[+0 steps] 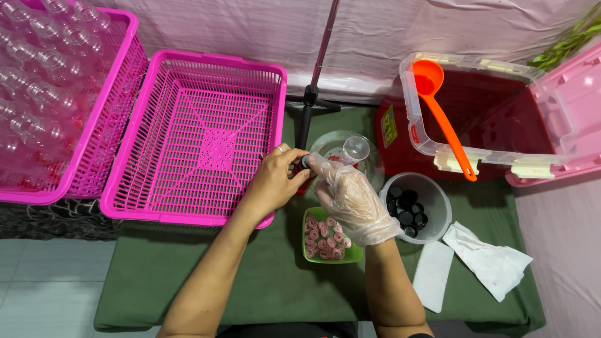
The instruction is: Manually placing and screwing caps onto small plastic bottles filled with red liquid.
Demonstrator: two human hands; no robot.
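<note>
Your left hand (273,181) is bare, fingers curled closed around a small bottle (304,168) whose red body is almost hidden behind the palm; only its top shows, between your two hands. Your right hand (350,200) wears a thin clear glove, and its thumb and forefinger pinch at a dark cap (306,161) right on the bottle's mouth (whether the cap is seated or just held there, you cannot tell from this angle). The other gloved fingers are loosely bent.

Under the right wrist sits a green tray (354,254) of pink-and-white rings. Just to its right, a clear tub (438,209) holds black caps. Behind your fingertips lies a clear round dish (370,164) with a small clear funnel (355,150) in it, close to the bottle. A black stand pole (305,122) rises just behind the left fingers.

To the left, touching your left forearm's side, an empty pink basket (200,134); beyond it a second pink basket (103,119) full of clear bottles (37,69). Far right: a clear bin (432,147) of red liquid with an orange ladle (446,128) across its rim, and white paper sheets (476,263) on the green cloth (263,281).
</note>
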